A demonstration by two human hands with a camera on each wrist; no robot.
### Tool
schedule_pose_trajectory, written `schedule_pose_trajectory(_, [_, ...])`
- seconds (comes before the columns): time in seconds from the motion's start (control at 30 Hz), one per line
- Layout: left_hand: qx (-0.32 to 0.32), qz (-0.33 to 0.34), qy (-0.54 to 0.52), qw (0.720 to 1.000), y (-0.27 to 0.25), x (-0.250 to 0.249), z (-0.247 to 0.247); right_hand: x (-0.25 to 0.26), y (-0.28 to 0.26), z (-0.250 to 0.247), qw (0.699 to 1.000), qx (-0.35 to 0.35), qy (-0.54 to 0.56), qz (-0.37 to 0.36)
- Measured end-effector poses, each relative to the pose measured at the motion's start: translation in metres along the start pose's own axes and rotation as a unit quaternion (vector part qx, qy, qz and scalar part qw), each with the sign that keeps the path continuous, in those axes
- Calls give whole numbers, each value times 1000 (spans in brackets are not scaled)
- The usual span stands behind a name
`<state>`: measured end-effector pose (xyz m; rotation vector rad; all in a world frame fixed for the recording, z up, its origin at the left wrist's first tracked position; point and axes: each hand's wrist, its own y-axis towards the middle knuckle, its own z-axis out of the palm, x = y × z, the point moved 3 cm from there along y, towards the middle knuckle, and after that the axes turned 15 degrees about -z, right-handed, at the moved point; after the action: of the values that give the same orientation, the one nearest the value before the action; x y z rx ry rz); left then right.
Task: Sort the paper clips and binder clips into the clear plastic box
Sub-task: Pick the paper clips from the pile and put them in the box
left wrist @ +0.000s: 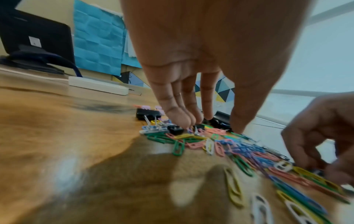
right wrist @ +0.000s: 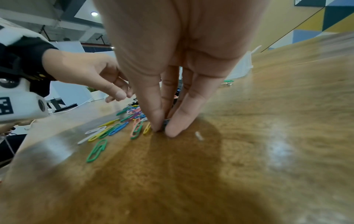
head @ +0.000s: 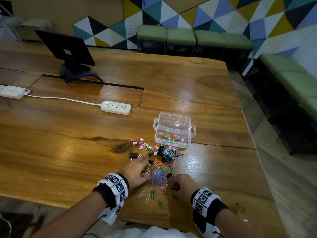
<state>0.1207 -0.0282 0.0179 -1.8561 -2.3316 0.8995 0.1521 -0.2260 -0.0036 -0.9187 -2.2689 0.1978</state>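
1. The right hand [head: 182, 185] is nearest, at about 5 o'clock of the clip pile, knuckles up. In the right wrist view its fingers [right wrist: 157, 115] point straight down at the tabletop [head: 68, 152], and the thumb and a fingertip are closed on a small dark object. It is too blurred to name.
2. Loose paper clips [head: 158, 179] lie flat just left of that hand. They are thin looped wire in glossy green, blue, pink, yellow and white. Their long axes run every way, though several near the front edge point roughly from 7 to 1 o'clock. One green clip [right wrist: 96, 150] lies alone, nearest the wrist camera.
3. The left hand [head: 135, 172] is at 8 o'clock of the pile. Its fingers [left wrist: 180, 115] are nearly straight and bunched, with the tips down among the clips beside a small black binder clip [left wrist: 175, 129]. Whether they hold anything cannot be told.
4. Further out lie black binder clips [head: 165, 154], wedge-shaped with silver wire handles, mixed with small pink ones [head: 135, 143]. One black clip [head: 133, 155] sits apart at 9 o'clock with its handles pointing toward the person.
5. The clear plastic box [head: 173, 133] stands upright at 1 o'clock, touching the far end of the pile. It is rectangular with rounded corners and side latches, and coloured paper clips already lie inside.
6. Beyond it on the glossy wood tabletop, at 11 o'clock, lies a white power strip [head: 115, 107], with a dark monitor [head: 66, 47] further back.
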Motion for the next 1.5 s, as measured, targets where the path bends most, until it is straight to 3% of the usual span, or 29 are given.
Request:
schedule_pose_trajectory(0.13, [48, -5, 12, 999, -6, -4, 16, 6, 5, 6, 999, -31, 8, -23])
schedule_pose_trajectory(0.3, [31, -5, -21, 999, 3, -12, 23, 15, 25, 5, 996, -81, 18, -38])
schedule_pose_trajectory(0.4, [30, -10, -74, 997, 9, -16, 21, 15, 37, -3, 993, -112, 35, -12])
schedule_pose_trajectory(0.5, [6, -13, -114, 993, 8, -14, 13, 14, 40, -13, 988, -144, 25, -46])
schedule_pose_trajectory(0.6, [6, -12, -77, 997, -2, -6, 9, 16, 40, -19, 992, -91, -24, -90])
schedule_pose_trajectory(0.73, [76, -39, 62, 994, -17, 9, 21, 24, 44, -18, 986, 32, -105, -126])
schedule_pose_trajectory(0.9, [63, -48, 36, 996, -17, 14, 28, 30, 50, -11, 972, 119, -166, -121])
schedule_pose_trajectory(1.0, [55, -50, 6, 997, -12, 8, 28, 32, 49, -5, 969, 123, -171, -127])
schedule_pose_trajectory(1.23, [56, -39, -34, 997, -1, -1, 27, 31, 26, -2, 962, 57, -186, -192])
schedule_pose_trajectory(1.5, [63, -18, -27, 998, -3, -4, 31, 19, 28, -6, 989, 27, -93, -115])
